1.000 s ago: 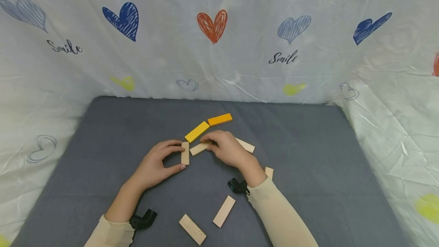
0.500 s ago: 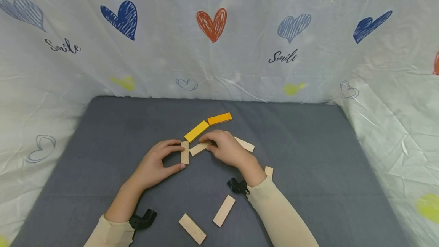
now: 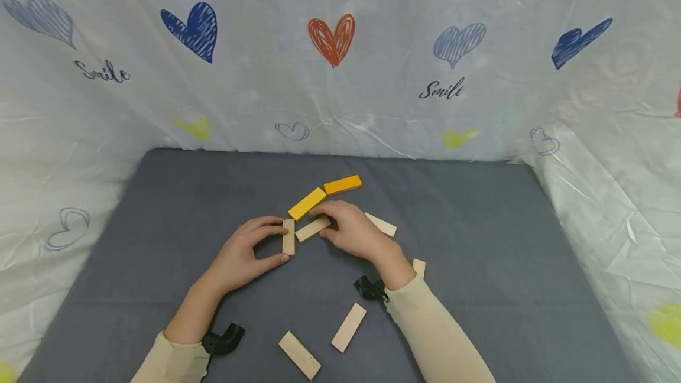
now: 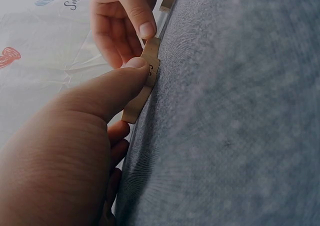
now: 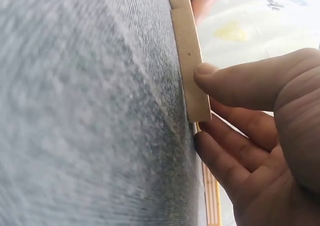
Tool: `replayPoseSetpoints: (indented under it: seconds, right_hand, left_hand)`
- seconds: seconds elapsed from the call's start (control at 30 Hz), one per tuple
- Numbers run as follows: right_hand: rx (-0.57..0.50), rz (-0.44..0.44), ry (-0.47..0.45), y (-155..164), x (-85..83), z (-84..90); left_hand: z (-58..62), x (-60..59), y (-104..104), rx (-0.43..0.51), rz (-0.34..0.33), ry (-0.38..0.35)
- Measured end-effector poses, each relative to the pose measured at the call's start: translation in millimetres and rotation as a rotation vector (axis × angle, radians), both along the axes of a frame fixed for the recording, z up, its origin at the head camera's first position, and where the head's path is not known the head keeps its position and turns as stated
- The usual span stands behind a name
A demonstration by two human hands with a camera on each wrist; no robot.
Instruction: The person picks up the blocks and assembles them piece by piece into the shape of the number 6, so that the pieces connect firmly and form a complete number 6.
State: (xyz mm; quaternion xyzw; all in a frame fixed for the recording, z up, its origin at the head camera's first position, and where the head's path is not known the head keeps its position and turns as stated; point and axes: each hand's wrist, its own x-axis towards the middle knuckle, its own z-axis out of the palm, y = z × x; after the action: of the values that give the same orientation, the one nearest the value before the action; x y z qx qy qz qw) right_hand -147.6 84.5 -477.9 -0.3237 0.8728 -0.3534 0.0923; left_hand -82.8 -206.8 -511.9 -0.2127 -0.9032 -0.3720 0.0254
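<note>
my right hand [image 3: 353, 234] has nudged its pinched wooden block [image 3: 313, 229] closer; my left hand [image 3: 242, 256] still pinches the upright block [image 3: 288, 237].

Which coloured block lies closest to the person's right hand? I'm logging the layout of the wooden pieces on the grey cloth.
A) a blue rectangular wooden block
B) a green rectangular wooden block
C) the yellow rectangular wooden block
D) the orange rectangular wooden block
C: in the head view the yellow rectangular wooden block lies right by the fingertips of the right hand, while the orange rectangular wooden block lies farther back.
</note>
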Motion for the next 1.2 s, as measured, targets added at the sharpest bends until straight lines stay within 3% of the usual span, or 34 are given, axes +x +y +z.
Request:
replayPoseSetpoints:
  seconds: [0.3, 0.83, 1.2]
  right_hand:
    - [0.029, -0.048, -0.005, 10, -1.7, 6.0]
    - [0.013, -0.104, -0.009, 37, -1.1, 20.4]
    - [0.007, -0.161, -0.016, 65, 5.4, 13.3]
  left_hand:
    - [-2.6, -5.3, 7, 0.000, -0.021, -0.014]
    - [3.3, 1.7, -4, -0.007, 0.000, -0.017]
    - [2.0, 1.2, -3, 0.005, -0.002, -0.012]
